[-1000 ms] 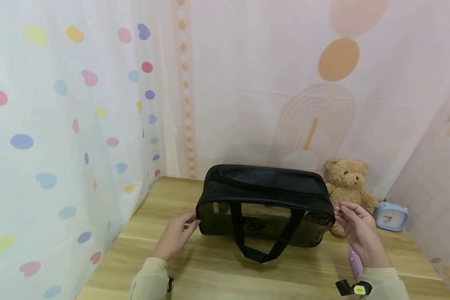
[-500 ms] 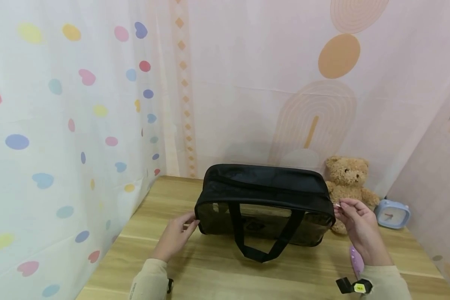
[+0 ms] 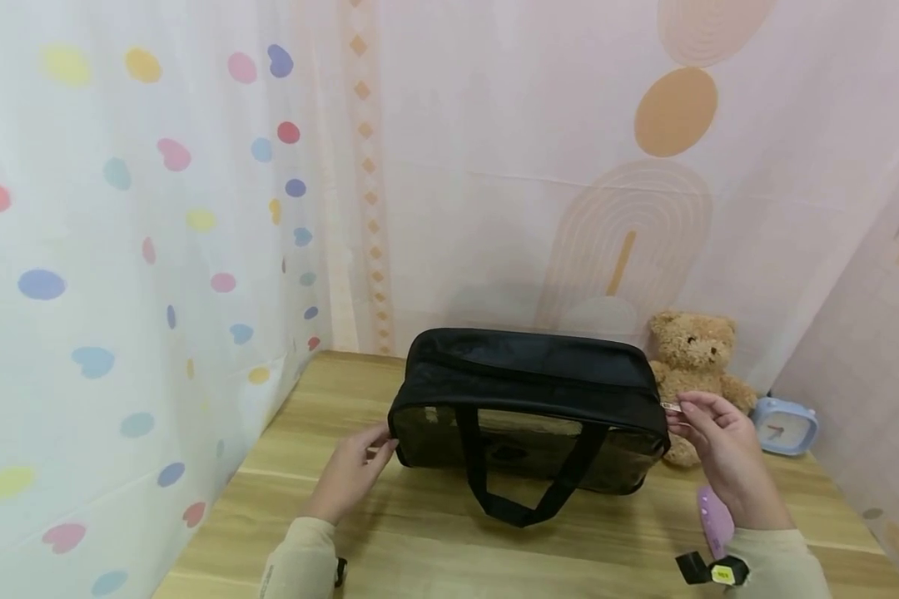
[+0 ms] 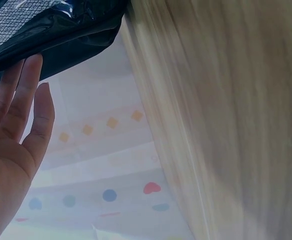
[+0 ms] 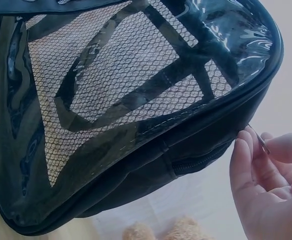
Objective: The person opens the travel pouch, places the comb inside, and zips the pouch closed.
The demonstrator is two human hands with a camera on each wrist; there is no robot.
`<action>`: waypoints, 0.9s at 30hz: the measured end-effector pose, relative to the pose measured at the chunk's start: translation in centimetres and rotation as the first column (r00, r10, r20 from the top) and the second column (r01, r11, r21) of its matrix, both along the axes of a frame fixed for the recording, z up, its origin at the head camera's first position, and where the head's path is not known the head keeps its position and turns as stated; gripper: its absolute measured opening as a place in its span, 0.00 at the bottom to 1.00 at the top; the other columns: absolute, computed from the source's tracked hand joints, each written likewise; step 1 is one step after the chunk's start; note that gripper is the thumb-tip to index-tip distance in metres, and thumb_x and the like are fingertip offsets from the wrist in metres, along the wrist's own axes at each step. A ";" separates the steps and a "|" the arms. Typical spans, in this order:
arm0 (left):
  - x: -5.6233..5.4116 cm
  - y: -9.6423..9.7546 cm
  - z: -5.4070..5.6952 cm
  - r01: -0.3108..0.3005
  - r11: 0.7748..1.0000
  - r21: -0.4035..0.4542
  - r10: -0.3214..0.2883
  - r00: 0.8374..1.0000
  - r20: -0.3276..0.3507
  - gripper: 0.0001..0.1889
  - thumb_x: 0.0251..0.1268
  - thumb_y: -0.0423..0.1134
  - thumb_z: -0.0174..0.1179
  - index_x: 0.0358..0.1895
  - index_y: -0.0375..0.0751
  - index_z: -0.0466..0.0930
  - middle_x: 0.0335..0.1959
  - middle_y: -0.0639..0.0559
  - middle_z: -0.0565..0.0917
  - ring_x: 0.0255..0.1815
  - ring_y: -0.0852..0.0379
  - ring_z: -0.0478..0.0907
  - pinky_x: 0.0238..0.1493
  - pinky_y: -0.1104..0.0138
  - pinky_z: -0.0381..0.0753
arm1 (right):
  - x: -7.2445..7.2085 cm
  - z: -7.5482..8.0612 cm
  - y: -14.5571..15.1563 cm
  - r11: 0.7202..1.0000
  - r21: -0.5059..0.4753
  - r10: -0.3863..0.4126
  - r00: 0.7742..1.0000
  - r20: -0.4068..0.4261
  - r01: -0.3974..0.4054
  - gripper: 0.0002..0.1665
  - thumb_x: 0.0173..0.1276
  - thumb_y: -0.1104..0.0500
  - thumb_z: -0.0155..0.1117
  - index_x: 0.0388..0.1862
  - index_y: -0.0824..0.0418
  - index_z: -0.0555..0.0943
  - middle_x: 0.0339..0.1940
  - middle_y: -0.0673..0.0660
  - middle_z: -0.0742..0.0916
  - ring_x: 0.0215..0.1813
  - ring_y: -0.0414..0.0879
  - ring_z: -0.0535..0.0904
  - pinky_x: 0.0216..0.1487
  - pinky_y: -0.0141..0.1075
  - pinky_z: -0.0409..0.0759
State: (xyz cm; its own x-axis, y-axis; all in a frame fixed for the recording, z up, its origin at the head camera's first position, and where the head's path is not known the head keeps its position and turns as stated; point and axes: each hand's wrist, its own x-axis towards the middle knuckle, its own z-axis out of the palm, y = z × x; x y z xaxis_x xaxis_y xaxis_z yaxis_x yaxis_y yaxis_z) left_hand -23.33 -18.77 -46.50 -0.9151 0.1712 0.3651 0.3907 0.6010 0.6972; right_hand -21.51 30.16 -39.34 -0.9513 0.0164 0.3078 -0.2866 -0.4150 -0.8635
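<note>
A black zip bag (image 3: pixel 532 366) with see-through side panels and mesh stands on the wooden table, its strap handle (image 3: pixel 524 509) hanging down in front. At the bag's right end my right hand (image 3: pixel 727 457) pinches a metal zipper pull (image 3: pixel 671 407) between thumb and fingers. The right wrist view shows the zipper (image 5: pixel 201 162) along the bag's end, running towards that hand. My left hand (image 3: pixel 352 470) rests against the bag's left end. In the left wrist view its fingers (image 4: pixel 23 95) are extended, fingertips at the bag's edge.
A brown teddy bear (image 3: pixel 692 358) sits behind the right hand, with a light blue alarm clock (image 3: pixel 782 426) beside it. A purple object (image 3: pixel 713 520) lies near the right wrist. Patterned curtains (image 3: pixel 494 166) surround the wooden table (image 3: pixel 434 557) at the back and sides.
The right hand has shifted very slightly upward, and the zipper pull shows more clearly at its fingertips. The left hand and the bag stay nearly in place.
</note>
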 end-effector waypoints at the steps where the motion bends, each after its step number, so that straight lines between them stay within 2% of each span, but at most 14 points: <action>1: 0.0 0.0 -0.1 -0.005 1.000 0.000 0.005 1.000 -0.003 0.12 0.73 0.32 0.61 0.53 0.49 0.87 0.50 0.53 0.88 0.49 0.52 0.85 0.48 0.55 0.85 | 0.0 0.1 0.0 1.000 0.001 0.006 1.000 0.001 -0.006 0.15 0.79 0.71 0.52 0.45 0.63 0.87 0.36 0.55 0.90 0.39 0.43 0.88 0.43 0.31 0.84; 10: 0.2 0.1 -0.1 -0.041 0.999 0.000 0.041 0.998 -0.038 0.11 0.73 0.32 0.61 0.53 0.45 0.86 0.48 0.52 0.88 0.47 0.52 0.85 0.47 0.54 0.85 | -0.2 1.1 -0.5 0.999 0.039 0.012 1.000 0.000 -0.012 0.14 0.78 0.71 0.53 0.44 0.61 0.87 0.36 0.54 0.90 0.39 0.43 0.88 0.42 0.31 0.84; 20: -0.3 0.3 0.1 -0.012 1.000 -0.007 0.011 0.999 -0.037 0.10 0.74 0.32 0.61 0.52 0.48 0.87 0.47 0.54 0.88 0.46 0.55 0.85 0.47 0.57 0.85 | -0.2 2.0 -0.3 1.000 0.027 0.003 1.000 -0.008 -0.003 0.14 0.78 0.72 0.53 0.44 0.64 0.86 0.35 0.55 0.90 0.37 0.43 0.88 0.39 0.30 0.84; 27: -0.5 0.4 -0.1 -0.018 1.000 -0.012 0.017 0.999 -0.039 0.10 0.73 0.30 0.61 0.49 0.48 0.87 0.46 0.54 0.88 0.45 0.54 0.85 0.47 0.56 0.85 | -0.2 2.4 -0.5 0.998 0.064 0.007 1.000 0.009 -0.008 0.13 0.78 0.71 0.54 0.45 0.63 0.86 0.35 0.54 0.90 0.35 0.42 0.87 0.37 0.30 0.83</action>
